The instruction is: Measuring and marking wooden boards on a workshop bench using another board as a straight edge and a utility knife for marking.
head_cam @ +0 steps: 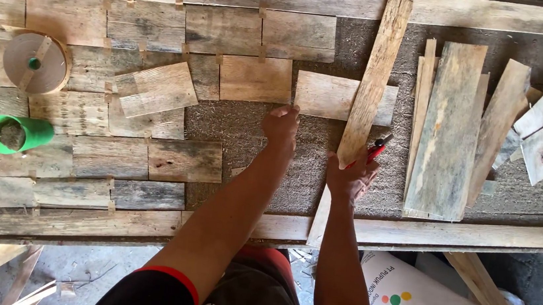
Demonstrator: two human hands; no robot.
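Near the centre of the frame, the left hand (pixel 281 124) was curled, its fingertips pressed on the lower left corner of a pale rectangular wooden tile (pixel 327 96) lying just above it. To its right, the right hand (pixel 350 178) was closed around a red-handled tool (pixel 376 148) and rested against the long narrow weathered plank (pixel 371 82) running diagonally to the upper edge. A green plastic cup (pixel 18 134) stood at the left, below a brown tape roll (pixel 34 63).
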